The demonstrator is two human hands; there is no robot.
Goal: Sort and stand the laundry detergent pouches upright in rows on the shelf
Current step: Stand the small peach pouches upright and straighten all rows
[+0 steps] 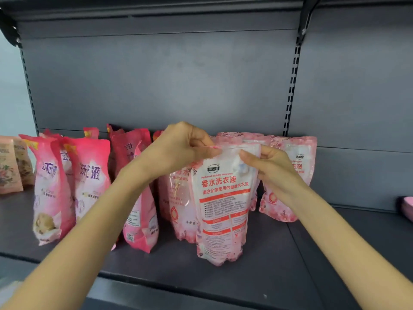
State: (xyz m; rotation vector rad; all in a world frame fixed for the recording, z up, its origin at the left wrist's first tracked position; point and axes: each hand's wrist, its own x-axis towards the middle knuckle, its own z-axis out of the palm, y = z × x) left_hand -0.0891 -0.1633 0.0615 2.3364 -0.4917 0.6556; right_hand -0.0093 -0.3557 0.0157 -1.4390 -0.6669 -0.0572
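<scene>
While both forearms are reaching in over the front edge of the shelf (279, 276), the front pouch (223, 209) is standing near that edge. Its base appears to be resting on the shelf, and its printed text side is facing outward. The left hand (178, 144) is pinching the left corner of the top seal. The right hand (274, 168) is pinching the right edge just below the seal. Each grip is closing on film, not spreading. Holding at the top is judged to be letting the soft, filled body hang straight so the base sits flat. Just behind, pale pink pouches (178, 198) are standing upright, with a right-hand pouch (297, 171) beside them, so the front pouch is probably heading a row of its own kind. Further left, darker pink pouches (91, 175) are leaning in a separate group. Beige packs (9, 168) are sitting at the far left, and the grey back panel (156, 86) is closing off the bay behind.
</scene>
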